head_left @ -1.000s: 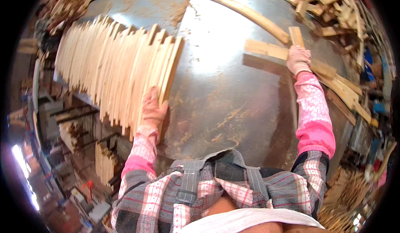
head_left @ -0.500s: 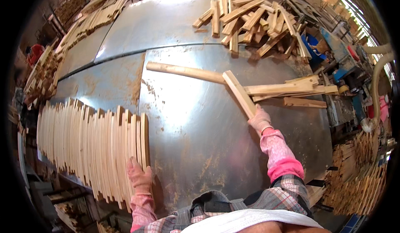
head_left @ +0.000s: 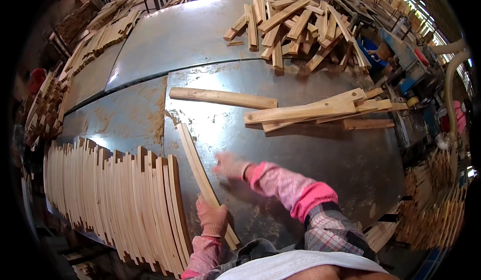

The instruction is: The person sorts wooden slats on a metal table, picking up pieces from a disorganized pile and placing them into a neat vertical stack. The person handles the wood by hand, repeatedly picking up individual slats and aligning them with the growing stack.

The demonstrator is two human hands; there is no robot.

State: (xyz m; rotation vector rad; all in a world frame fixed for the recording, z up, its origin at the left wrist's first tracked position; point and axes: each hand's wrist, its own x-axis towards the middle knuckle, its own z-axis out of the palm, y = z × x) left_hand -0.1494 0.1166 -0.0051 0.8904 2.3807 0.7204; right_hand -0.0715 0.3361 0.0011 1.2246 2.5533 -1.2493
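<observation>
A narrow wooden strip [head_left: 194,161] stands at a slant just right of a row of strips. My left hand [head_left: 211,217], in a pale pinkish glove, grips its lower part. My right hand [head_left: 231,165], gloved alike and slightly blurred, is over the metal table to the right of that strip. It holds nothing and its fingers look apart. The row of light wooden strips [head_left: 115,200] lies side by side along the table's left front. A single board [head_left: 223,97] lies further back, and several overlapping boards [head_left: 305,108] lie right of it.
A tangled heap of wood pieces [head_left: 295,27] covers the far right of the metal table [head_left: 300,180]. Machinery with a blue bin [head_left: 372,50] stands along the right edge. Stacked strips [head_left: 426,220] are at the lower right, with more wood [head_left: 100,39] at the far left.
My right hand has swung left, bringing the strip over from the boards, and has let go of it. My left hand has left the row's end and taken hold of that strip.
</observation>
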